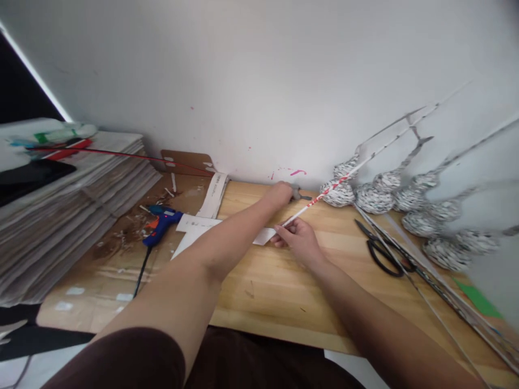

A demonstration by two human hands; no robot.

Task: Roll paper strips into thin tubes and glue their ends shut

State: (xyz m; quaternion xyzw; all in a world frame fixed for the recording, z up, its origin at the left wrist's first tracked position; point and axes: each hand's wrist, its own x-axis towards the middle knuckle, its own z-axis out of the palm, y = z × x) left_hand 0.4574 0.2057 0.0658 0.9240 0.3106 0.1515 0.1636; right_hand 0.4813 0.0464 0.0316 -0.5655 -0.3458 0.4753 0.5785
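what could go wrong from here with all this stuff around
The long paper tube in the right grip extends past the woven balls, so swinging it might knock them. The blue glue gun has its cord running close to the left forearm, which could snag it.
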